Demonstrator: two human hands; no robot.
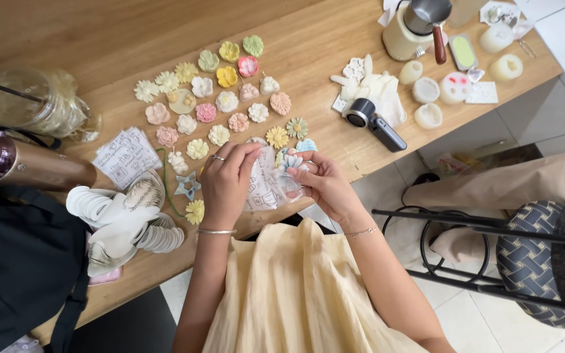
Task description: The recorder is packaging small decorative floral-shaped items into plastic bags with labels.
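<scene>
Clear printed bag (264, 186), flower pieces inside, held by both hands (225, 186) (325, 185).

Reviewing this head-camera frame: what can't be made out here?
- Head view: what sits inside the clear printed bag is mostly covered by the left hand and right hand.
- The print on the paper slips is too small to make out.
- The dark bag and brown cylinder are cut off by the left edge.
- The seated person's leg runs off the right edge.
</scene>
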